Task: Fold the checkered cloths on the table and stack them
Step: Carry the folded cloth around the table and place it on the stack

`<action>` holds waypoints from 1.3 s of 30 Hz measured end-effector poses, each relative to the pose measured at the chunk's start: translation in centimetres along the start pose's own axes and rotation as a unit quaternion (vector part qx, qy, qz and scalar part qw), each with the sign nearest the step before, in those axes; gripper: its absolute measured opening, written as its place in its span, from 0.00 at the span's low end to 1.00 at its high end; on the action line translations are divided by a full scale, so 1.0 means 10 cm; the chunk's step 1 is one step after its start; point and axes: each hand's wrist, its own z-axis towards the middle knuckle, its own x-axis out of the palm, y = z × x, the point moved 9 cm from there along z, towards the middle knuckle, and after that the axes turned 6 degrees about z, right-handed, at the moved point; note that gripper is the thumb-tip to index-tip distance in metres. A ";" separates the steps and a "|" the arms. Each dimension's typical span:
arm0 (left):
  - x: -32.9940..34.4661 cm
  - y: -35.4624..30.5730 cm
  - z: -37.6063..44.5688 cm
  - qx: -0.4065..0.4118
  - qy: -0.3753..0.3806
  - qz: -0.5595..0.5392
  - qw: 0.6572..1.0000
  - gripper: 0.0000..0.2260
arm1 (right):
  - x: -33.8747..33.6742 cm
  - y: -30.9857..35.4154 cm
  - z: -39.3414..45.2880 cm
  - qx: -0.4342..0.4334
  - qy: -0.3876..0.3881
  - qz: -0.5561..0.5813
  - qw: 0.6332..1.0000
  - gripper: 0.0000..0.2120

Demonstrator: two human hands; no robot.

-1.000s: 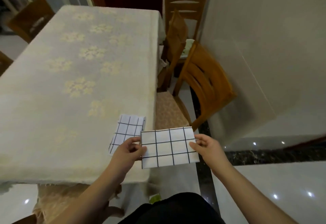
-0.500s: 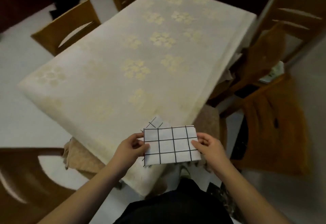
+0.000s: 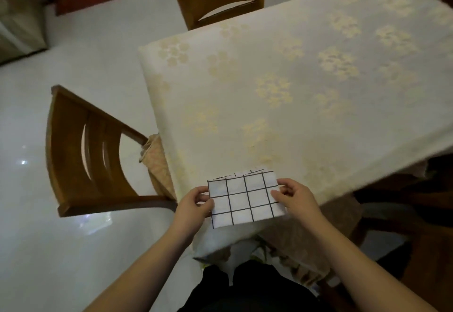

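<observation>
Left hand & right hand each pinch a short edge of the folded checkered cloth over the tabletop corner; light, limp fabric, best held at edges w/ a two-sided grip

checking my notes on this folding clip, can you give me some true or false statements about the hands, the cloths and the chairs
1. Both hands, left and right, pinch the folded white cloth with black grid lines. True.
2. That cloth is rolled into a tube. False: it is a flat folded rectangle.
3. A second checkered cloth's edge peeks out behind the held one, on the cream floral tablecloth. True.
4. The brown wooden chair on the left lies tipped over. False: it stands upright.
</observation>
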 end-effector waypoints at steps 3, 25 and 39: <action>-0.07 0.18 0.07 -0.031 -0.037 0.011 0.999 0.08 | 0.15 0.02 0.16 -0.009 0.015 -0.055 0.998 0.15; 0.01 0.22 0.40 0.023 -0.125 0.132 0.983 0.18 | 0.27 -0.07 0.42 -0.043 -0.023 -0.199 0.979 0.19; 0.91 0.13 0.32 0.299 -0.084 0.508 0.804 0.25 | 1.22 0.03 0.36 -0.299 0.044 -0.458 0.836 0.25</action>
